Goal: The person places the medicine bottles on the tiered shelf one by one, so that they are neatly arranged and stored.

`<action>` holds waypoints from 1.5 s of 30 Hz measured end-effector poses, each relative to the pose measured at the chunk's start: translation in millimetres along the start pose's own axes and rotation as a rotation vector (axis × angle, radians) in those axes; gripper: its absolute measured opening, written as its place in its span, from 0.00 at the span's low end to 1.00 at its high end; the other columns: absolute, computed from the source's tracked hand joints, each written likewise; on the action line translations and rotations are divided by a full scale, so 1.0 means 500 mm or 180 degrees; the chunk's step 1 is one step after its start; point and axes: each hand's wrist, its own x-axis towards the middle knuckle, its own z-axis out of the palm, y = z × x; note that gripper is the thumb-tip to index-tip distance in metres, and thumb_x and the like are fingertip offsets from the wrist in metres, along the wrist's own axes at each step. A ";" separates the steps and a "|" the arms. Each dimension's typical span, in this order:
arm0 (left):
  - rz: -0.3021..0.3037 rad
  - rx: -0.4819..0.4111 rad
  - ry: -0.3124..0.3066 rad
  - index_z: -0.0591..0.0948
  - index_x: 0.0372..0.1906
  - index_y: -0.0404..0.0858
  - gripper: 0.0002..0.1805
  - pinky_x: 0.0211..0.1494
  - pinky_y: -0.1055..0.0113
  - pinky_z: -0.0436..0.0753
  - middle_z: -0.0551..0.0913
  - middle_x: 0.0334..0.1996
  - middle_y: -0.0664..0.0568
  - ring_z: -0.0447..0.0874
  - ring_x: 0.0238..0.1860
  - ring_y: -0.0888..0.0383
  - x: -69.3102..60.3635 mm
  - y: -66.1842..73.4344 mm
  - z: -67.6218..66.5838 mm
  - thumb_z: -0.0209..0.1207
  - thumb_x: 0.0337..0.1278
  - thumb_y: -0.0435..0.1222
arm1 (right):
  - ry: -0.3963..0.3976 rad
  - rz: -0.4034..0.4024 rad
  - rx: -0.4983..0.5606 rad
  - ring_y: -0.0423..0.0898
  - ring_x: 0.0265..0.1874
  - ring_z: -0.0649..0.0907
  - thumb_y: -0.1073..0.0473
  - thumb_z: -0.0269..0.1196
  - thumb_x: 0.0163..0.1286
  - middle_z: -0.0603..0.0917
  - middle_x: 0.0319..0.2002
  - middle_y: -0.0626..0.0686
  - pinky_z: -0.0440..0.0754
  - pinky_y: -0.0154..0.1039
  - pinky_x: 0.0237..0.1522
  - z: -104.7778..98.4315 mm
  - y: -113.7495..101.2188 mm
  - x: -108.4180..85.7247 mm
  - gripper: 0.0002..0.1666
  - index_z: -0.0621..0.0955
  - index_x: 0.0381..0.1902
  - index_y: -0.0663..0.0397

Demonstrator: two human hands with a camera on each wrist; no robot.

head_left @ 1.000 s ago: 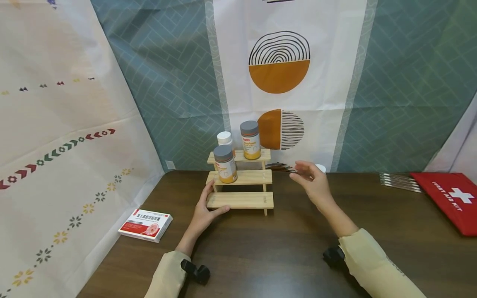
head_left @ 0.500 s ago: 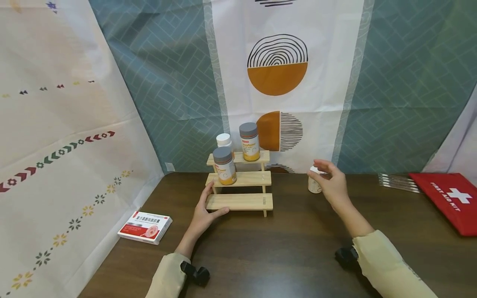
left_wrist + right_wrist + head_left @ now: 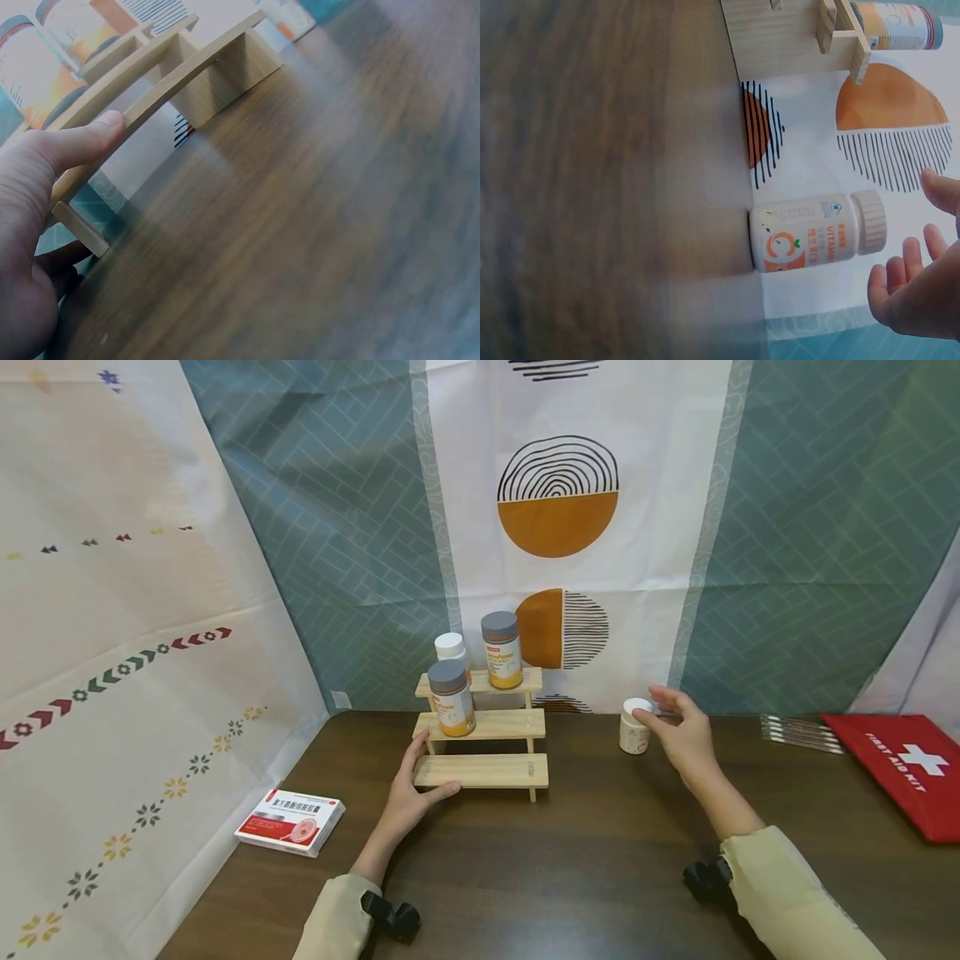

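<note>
A three-tier wooden display stand (image 3: 483, 768) stands on the table, and my left hand (image 3: 403, 802) grips the left end of its lowest tier. In the left wrist view the thumb (image 3: 90, 142) lies on the tier's front edge; the other fingers are mostly hidden. One grey-capped bottle (image 3: 453, 706) is on the middle tier. On the top tier are another grey-capped bottle (image 3: 502, 656) and a white-capped bottle (image 3: 450, 647), partly hidden. Right of the stand, a white vitamin C bottle (image 3: 806, 234) stands upright, with my right hand (image 3: 686, 735) beside its cap, fingers loosely bent and holding nothing.
A red and white medicine box (image 3: 291, 822) lies at the table's left side. At the right are a pack of cotton swabs (image 3: 802, 733) and a red first aid kit pouch (image 3: 900, 768). Patterned cloth (image 3: 337, 527) hangs behind the table.
My right hand has moved right, from in front of the vitamin C bottle to its right side, uncovering it. The left hand stays on the stand. The head view has tilted slightly.
</note>
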 end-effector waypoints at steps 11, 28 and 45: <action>-0.0050 0.0020 -0.0041 0.53 0.77 0.54 0.53 0.76 0.39 0.53 0.52 0.77 0.43 0.47 0.79 0.43 0.000 -0.004 0.003 0.71 0.50 0.33 | -0.0237 0.0187 -0.0142 0.56 0.65 0.68 0.52 0.64 0.68 0.70 0.67 0.64 0.67 0.32 0.52 -0.009 0.017 0.006 0.37 0.67 0.69 0.63; -0.0129 0.0016 -0.0112 0.51 0.78 0.44 0.53 0.77 0.41 0.53 0.51 0.77 0.38 0.47 0.78 0.40 -0.016 0.069 0.001 0.70 0.50 0.30 | -0.0416 0.0418 -0.0116 0.51 0.60 0.69 0.50 0.63 0.68 0.69 0.66 0.65 0.68 0.23 0.44 0.001 0.040 0.016 0.41 0.63 0.71 0.63; -0.0140 0.0008 -0.0086 0.51 0.78 0.44 0.53 0.77 0.40 0.51 0.51 0.77 0.38 0.47 0.78 0.40 -0.018 0.065 -0.002 0.70 0.50 0.29 | -0.0373 0.0471 -0.0053 0.59 0.65 0.68 0.53 0.64 0.68 0.69 0.65 0.66 0.70 0.44 0.59 0.016 0.046 0.020 0.39 0.64 0.70 0.64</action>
